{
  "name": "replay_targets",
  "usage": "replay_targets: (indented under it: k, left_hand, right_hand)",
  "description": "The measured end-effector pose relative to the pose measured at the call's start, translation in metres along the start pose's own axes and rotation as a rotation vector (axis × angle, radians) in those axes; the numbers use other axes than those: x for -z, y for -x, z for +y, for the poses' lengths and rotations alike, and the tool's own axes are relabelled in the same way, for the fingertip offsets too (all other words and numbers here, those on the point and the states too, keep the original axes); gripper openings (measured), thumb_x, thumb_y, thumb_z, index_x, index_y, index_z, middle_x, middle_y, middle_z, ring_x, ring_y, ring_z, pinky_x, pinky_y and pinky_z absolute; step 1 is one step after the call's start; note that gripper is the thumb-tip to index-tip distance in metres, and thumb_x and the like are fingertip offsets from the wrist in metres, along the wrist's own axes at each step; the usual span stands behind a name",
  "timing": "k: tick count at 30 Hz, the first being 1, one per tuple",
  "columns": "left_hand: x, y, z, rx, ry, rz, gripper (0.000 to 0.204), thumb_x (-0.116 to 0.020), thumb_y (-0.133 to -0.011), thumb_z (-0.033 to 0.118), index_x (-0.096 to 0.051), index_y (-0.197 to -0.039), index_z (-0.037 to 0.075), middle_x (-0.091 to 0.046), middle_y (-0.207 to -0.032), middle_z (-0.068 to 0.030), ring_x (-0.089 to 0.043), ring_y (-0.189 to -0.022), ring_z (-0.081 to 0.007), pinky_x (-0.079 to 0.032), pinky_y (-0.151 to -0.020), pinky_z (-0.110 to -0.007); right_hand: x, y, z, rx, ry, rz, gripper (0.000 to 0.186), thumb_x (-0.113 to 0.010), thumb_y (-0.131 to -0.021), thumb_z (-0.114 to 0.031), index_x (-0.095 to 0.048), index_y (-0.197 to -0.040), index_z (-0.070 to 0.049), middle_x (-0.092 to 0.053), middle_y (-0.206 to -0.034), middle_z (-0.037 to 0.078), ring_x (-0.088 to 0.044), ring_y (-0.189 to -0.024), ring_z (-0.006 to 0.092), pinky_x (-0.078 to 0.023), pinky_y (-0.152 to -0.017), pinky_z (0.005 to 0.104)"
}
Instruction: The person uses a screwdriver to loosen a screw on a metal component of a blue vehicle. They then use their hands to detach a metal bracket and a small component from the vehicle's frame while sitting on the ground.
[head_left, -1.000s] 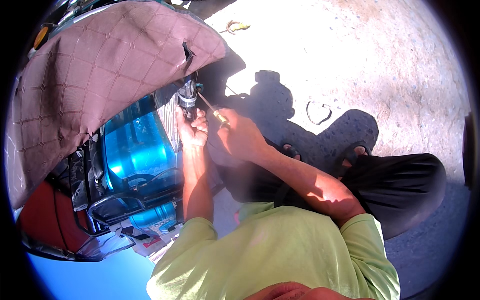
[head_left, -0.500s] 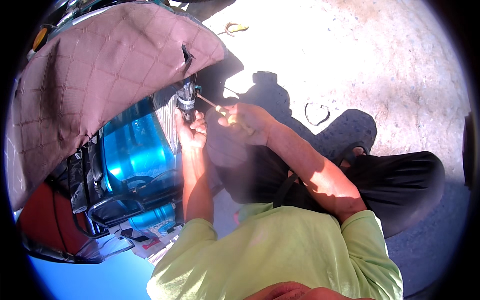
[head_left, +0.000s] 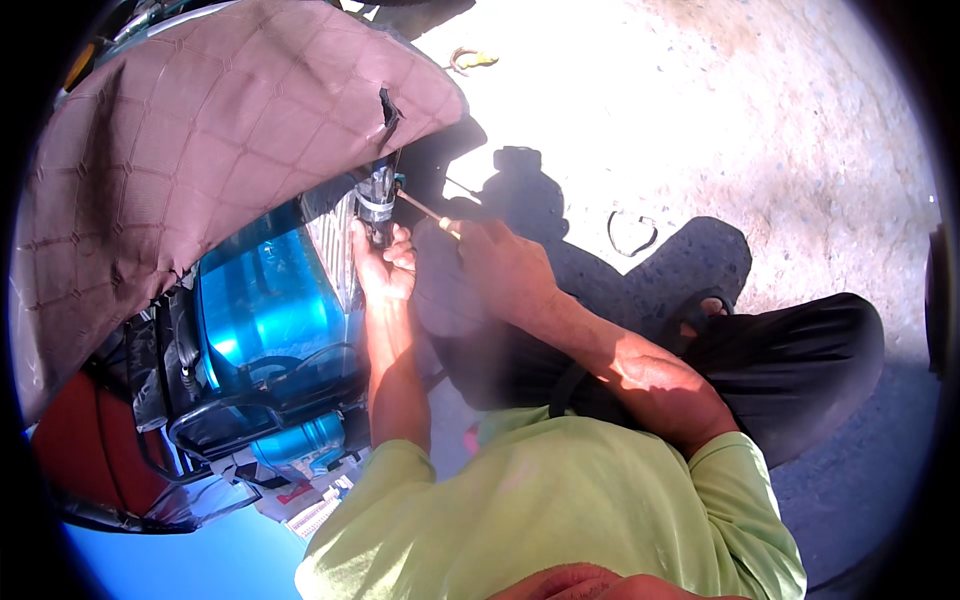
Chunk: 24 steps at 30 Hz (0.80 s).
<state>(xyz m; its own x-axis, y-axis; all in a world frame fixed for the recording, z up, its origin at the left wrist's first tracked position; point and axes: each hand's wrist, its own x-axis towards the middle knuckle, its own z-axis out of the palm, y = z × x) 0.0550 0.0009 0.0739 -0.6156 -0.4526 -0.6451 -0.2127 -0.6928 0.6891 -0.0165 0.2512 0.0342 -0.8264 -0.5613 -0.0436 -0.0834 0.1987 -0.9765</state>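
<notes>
My right hand [head_left: 508, 268] is closed around the yellow handle of a screwdriver [head_left: 420, 206], back of the hand upward, hiding most of the handle. The shaft slants up and left, and its tip meets the side of a dark cylindrical part [head_left: 376, 188] with a pale band around it. Beneath that part, my left hand [head_left: 384, 268] curls its fingers about the lower end, palm up. The part's upper end goes out of sight under a quilted brownish-pink cover [head_left: 250, 120]. Exactly what the tip touches is too small to tell.
Left of my left forearm sits a shiny blue metal body [head_left: 270, 300] with a black tubular frame [head_left: 225, 405] by it. A dark red panel [head_left: 95, 450] is at lower left. A thin curved loop [head_left: 632, 233] and a small yellow item [head_left: 478, 59] lie on the sunlit ground.
My right hand has turned over the screwdriver handle, so its back now covers more of the yellow grip. My left hand keeps its hold, and the view has shifted slightly.
</notes>
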Motion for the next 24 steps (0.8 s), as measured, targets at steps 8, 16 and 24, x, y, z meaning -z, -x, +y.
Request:
replay_targets:
  k: [8, 16, 24]
  left_hand:
    - [-0.001, 0.000, 0.000, -0.017, -0.024, 0.019, 0.062, -0.057, -0.097, 0.062, -0.064, -0.095, 0.000, -0.060, -0.080, -0.0095, -0.048, -0.053, -0.0074, -0.043, -0.047, -0.022]
    - [0.000, -0.003, -0.001, 0.009, 0.011, 0.004, 0.062, -0.058, -0.096, 0.061, -0.064, -0.094, 0.000, -0.060, -0.080, -0.0100, -0.048, -0.053, -0.0072, -0.043, -0.047, -0.022]
    - [-0.004, -0.003, -0.001, 0.032, 0.012, 0.065, 0.062, -0.058, -0.096, 0.062, -0.064, -0.094, 0.000, -0.059, -0.080, -0.0092, -0.047, -0.053, -0.0071, -0.041, -0.047, -0.022]
  right_hand:
    - [0.004, -0.027, 0.029, -0.824, -1.558, -0.441, 0.016, -0.052, -0.097, -0.013, -0.064, -0.098, -0.001, -0.063, -0.085, 0.011, -0.059, -0.062, 0.0176, -0.043, -0.049, 0.0283]
    - [-0.023, -0.011, 0.015, -0.110, -0.312, -0.038, 0.023, -0.055, -0.095, -0.015, -0.060, -0.114, -0.004, -0.068, -0.094, 0.017, -0.069, -0.072, 0.0256, -0.051, -0.057, 0.0383]
    - [0.000, -0.029, 0.022, -0.781, -1.493, -0.519, 0.027, -0.055, -0.099, -0.021, -0.056, -0.123, -0.007, -0.066, -0.090, 0.009, -0.059, -0.061, 0.0137, -0.042, -0.048, 0.0267]
